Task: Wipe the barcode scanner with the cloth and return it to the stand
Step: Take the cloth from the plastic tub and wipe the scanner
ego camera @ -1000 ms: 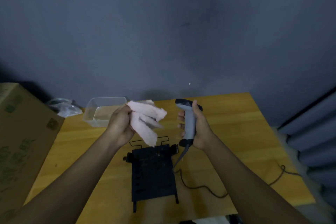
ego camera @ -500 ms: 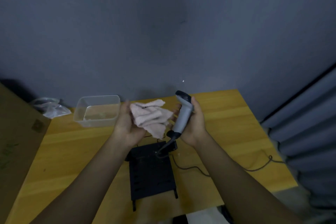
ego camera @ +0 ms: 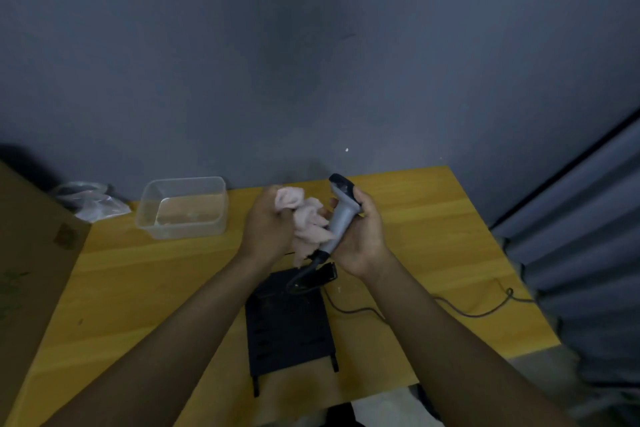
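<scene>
My right hand (ego camera: 360, 236) grips the grey barcode scanner (ego camera: 341, 215) by its handle, head tilted up and to the left, above the wooden table (ego camera: 433, 229). Its dark cable (ego camera: 467, 312) runs down from the handle and trails off to the right across the table. My left hand (ego camera: 266, 225) holds a crumpled pale pink cloth (ego camera: 308, 222), which presses against the left side of the scanner's handle. The black stand (ego camera: 287, 326) lies flat on the table just below both hands, partly hidden by my forearms.
A clear plastic tub (ego camera: 183, 206) sits at the back left of the table. Behind it lies a crumpled plastic bag (ego camera: 90, 199). A cardboard box (ego camera: 31, 253) stands at the left edge. A grey wall is close behind; a curtain (ego camera: 588, 253) hangs on the right.
My two hands have come together: the cloth, held apart from the scanner a second ago, now touches its handle. The scanner has tilted from upright to leaning left.
</scene>
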